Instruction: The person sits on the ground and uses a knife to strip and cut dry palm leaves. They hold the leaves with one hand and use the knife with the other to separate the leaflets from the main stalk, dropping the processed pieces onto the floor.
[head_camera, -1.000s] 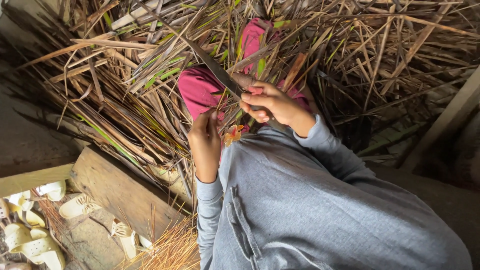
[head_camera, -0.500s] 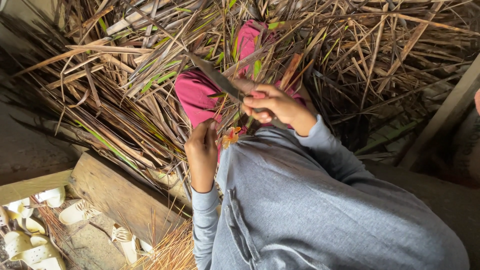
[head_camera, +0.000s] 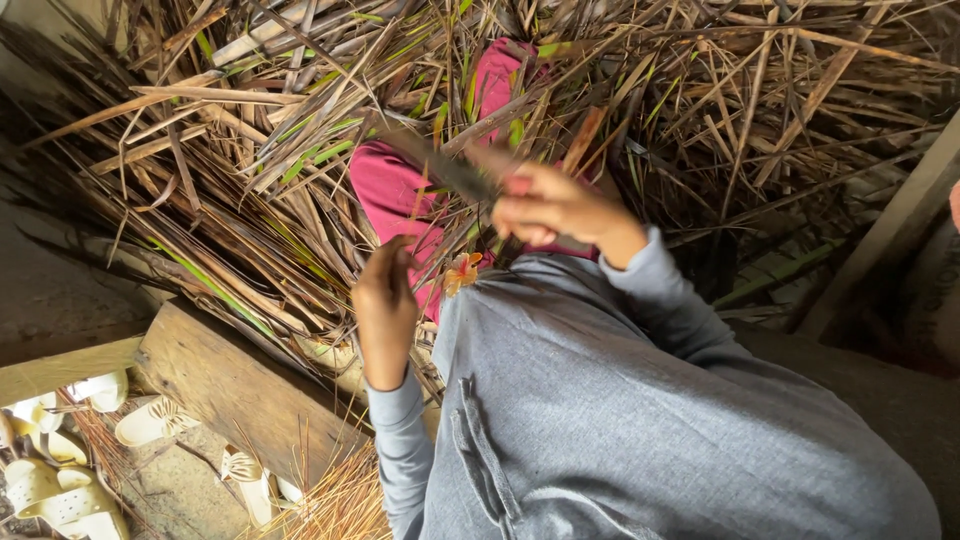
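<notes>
Underfoot, dry leaves (head_camera: 250, 200) cover the ground beside a wooden plank (head_camera: 235, 390).

A dense heap of dry palm-like leaves and stalks (head_camera: 250, 180) crowds the upper part of the view on every side, their crossing blades leaving no open lane above or beside the right hand (head_camera: 545, 205) and the dark knife blade (head_camera: 440, 165) it holds. The only freer room is the small pocket over the magenta-clad legs (head_camera: 390, 195), between the two hands, though leaf tips reach into it and the left hand (head_camera: 385, 305) stands at its near edge. Lower left, a wooden plank (head_camera: 230, 390) and pale sandals (head_camera: 150, 420) take up the ground.
</notes>
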